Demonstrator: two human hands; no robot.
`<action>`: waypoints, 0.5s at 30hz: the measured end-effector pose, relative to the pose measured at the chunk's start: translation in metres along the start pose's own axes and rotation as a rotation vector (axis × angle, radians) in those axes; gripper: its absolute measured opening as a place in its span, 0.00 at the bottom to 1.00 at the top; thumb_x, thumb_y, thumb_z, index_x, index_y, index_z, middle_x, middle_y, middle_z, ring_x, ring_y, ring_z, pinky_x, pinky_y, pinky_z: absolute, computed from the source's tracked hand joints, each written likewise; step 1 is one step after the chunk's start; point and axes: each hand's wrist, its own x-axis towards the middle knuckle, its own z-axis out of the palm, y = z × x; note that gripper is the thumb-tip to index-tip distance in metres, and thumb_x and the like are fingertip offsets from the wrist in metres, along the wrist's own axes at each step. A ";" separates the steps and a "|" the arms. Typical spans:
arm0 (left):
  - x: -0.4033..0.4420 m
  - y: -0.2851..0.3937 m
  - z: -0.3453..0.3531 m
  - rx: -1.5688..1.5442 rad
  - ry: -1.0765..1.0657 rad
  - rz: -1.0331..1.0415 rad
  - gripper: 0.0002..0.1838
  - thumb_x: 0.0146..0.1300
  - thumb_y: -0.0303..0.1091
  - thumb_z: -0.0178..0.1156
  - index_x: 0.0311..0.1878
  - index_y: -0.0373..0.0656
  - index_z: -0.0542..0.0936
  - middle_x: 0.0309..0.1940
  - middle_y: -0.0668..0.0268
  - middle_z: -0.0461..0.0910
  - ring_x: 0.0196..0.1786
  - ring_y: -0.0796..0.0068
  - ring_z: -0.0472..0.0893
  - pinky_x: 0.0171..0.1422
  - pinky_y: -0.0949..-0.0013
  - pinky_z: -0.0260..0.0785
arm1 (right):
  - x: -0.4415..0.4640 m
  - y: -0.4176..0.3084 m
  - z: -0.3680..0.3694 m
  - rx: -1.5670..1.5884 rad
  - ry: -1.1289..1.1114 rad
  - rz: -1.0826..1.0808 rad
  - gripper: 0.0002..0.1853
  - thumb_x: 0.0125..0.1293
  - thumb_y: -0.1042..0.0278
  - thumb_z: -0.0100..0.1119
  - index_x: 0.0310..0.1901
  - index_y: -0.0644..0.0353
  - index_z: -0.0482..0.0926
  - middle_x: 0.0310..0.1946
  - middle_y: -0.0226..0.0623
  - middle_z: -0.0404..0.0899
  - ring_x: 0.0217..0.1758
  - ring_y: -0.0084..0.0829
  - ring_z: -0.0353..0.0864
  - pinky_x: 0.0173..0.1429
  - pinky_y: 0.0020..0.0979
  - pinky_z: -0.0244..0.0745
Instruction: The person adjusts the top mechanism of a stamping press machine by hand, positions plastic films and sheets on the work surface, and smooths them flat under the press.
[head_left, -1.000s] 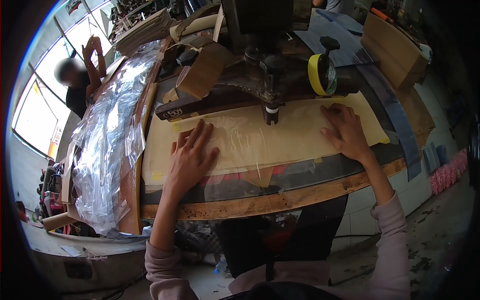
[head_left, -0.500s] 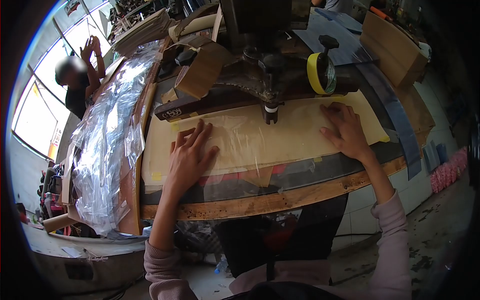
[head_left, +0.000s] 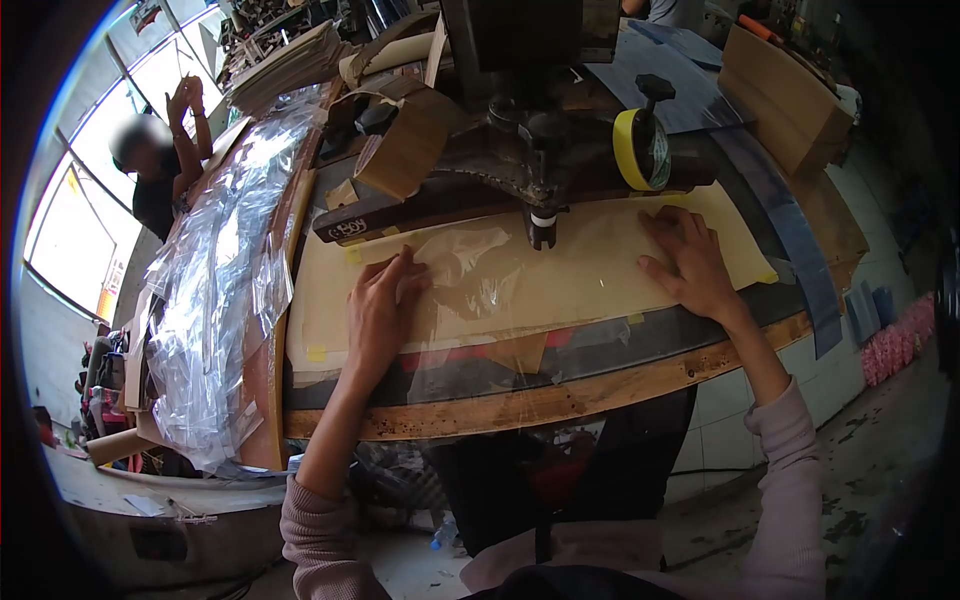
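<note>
The left hand (head_left: 378,310) pinches one clear film (head_left: 465,248), fingertips together. The right hand (head_left: 690,262) rests, fingers apart, over one cream sheet (head_left: 322,300).

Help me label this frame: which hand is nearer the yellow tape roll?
Right. The right hand is just below the yellow tape roll in view; the left hand is farther away, below and to its left.

The left hand (head_left: 377,308), fingers bunched, touches clear film (head_left: 470,262) over a cream sheet (head_left: 600,275); the right hand (head_left: 692,270) rests, fingers spread, farther right. Beyond is a yellow tape roll (head_left: 625,148); crumpled clear plastic (head_left: 210,290) lies left.
</note>
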 end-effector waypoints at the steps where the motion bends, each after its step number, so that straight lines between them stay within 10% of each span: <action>1: 0.000 0.002 -0.001 -0.013 0.007 0.001 0.21 0.59 0.30 0.65 0.57 0.40 0.78 0.43 0.65 0.86 0.53 0.60 0.80 0.55 0.61 0.73 | 0.000 0.000 0.000 -0.004 0.000 0.000 0.31 0.64 0.51 0.58 0.66 0.56 0.71 0.59 0.43 0.67 0.64 0.42 0.64 0.66 0.43 0.56; 15: 0.004 0.005 -0.001 -0.100 0.097 0.020 0.17 0.61 0.19 0.58 0.54 0.38 0.76 0.41 0.54 0.84 0.45 0.55 0.85 0.45 0.60 0.78 | 0.000 0.001 0.001 -0.013 -0.008 0.004 0.32 0.64 0.51 0.58 0.67 0.57 0.70 0.59 0.44 0.67 0.65 0.43 0.63 0.67 0.43 0.56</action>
